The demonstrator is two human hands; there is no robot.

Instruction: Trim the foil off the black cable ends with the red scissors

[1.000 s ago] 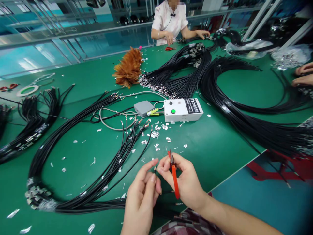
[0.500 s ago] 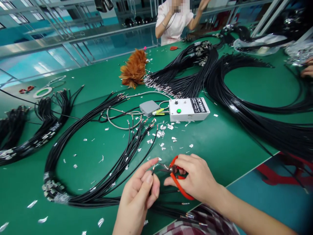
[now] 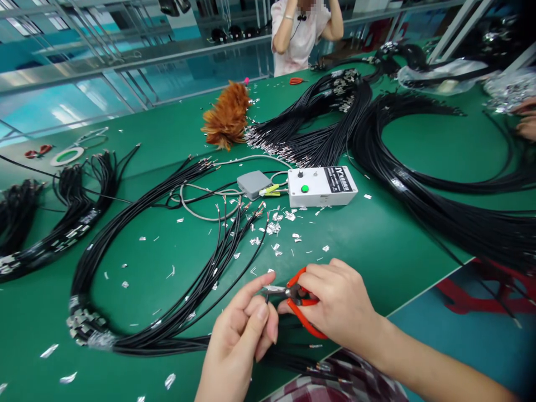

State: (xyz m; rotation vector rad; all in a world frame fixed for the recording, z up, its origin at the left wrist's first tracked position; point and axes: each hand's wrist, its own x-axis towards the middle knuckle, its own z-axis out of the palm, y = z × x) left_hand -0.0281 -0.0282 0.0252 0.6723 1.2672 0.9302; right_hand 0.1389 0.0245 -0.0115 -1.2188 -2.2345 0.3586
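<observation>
Near the front of the green table, my left hand (image 3: 245, 329) pinches the end of a thin black cable (image 3: 267, 300) between thumb and fingers, its index finger stretched out. My right hand (image 3: 335, 296) is closed around the red handles of a pair of scissors (image 3: 302, 315). The scissor blades (image 3: 276, 291) point left and lie at the cable's tip, just under my left index fingertip. Whether they touch the wire is too small to tell. A looped bundle of black cables (image 3: 167, 329) with bare ends curves to the left of my hands.
A white box with a green button (image 3: 322, 187) and a grey pad (image 3: 253, 183) stand beyond my hands. Foil scraps (image 3: 274, 228) are scattered about. More cable bundles (image 3: 419, 190), a brown feather duster (image 3: 226, 114) and a person (image 3: 299, 39) are farther off.
The scissor blades have moved left and closed together at the cable's tip. The person across the table has raised both arms toward the head.
</observation>
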